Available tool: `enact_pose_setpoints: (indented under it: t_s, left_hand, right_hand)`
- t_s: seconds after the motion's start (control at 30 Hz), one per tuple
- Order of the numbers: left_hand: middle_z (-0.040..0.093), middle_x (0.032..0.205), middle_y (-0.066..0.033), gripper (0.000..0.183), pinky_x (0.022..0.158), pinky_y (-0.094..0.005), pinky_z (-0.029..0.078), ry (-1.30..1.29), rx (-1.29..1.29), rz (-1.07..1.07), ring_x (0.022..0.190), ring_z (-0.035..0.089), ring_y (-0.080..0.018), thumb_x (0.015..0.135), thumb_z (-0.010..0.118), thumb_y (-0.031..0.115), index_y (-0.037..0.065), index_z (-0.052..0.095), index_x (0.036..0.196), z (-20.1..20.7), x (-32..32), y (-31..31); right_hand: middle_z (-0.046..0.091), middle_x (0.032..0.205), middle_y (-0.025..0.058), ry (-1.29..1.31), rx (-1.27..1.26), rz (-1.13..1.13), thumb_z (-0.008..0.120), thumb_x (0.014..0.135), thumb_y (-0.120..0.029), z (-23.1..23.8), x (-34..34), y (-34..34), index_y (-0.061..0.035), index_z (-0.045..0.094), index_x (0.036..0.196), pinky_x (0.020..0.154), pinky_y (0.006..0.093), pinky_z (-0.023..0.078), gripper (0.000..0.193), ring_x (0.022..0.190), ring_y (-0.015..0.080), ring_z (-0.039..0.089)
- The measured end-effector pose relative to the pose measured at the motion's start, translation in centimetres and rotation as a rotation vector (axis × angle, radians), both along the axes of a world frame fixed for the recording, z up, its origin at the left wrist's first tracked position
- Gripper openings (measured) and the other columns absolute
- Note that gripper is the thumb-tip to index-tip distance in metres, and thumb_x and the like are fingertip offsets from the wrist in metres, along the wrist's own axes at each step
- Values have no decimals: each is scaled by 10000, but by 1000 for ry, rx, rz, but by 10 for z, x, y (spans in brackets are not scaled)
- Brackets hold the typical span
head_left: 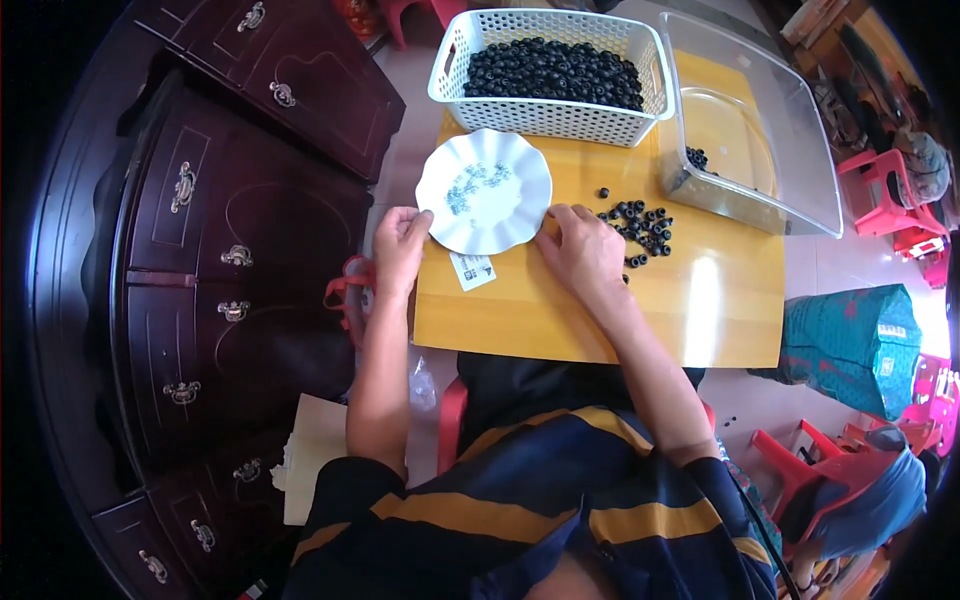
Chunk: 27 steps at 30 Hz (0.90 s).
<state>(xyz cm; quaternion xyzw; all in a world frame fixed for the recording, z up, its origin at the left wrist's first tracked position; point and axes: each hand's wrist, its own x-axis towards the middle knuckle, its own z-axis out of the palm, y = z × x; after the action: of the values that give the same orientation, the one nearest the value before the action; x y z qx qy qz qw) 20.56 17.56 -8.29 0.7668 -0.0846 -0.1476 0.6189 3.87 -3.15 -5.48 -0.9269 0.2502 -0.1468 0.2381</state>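
A white plate (512,215) with a scalloped rim and a blue-green floral print is at the left side of the yellow table (560,335). My left hand (402,245) pinches its left rim, thumb on top. On the opposite side, my right hand (583,248) has its curled fingers closed at the plate's right rim; part of that grip is hidden. Just right of this hand lie several small black ring-shaped pieces (650,232), loose on the tabletop. A small white printed card (472,270) lies partly under the plate's near edge.
Behind the plate stands a white perforated basket (550,122) heaped with black pieces. A clear plastic bin (810,150) at the far right holds a few more. Dark wooden cabinets (270,230) line the left; a teal sack (850,340) and red chairs (790,475) are on the right.
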Motion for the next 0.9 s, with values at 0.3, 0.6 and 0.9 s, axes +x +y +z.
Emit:
enact_pose_setpoints:
  t_s: [0.3,0.6,0.9]
  left_hand:
    - [605,683,26,232,439,-183,346,77,122,-64,497,474,-22,964,686,262,58,665,856,8,12,9]
    - [597,658,-4,226,427,-216,341,63,124,-77,470,475,-51,953,688,215,20,646,847,10,8,6]
    - [574,641,18,258,438,-214,333,1,130,-132,479,452,-38,950,703,233,60,612,782,5,-13,12]
  right_hand:
    - [716,925,63,63,38,-14,730,833,-308,1,15,1,-142,732,996,740,420,573,232,831,285,714]
    - [682,817,58,-102,-80,-26,678,853,-227,-17,-1,-4,-114,668,808,635,430,555,122,729,302,693]
    - [650,825,65,-89,-145,-28,681,878,-235,-14,-63,-12,-122,652,817,627,447,546,132,739,312,681]
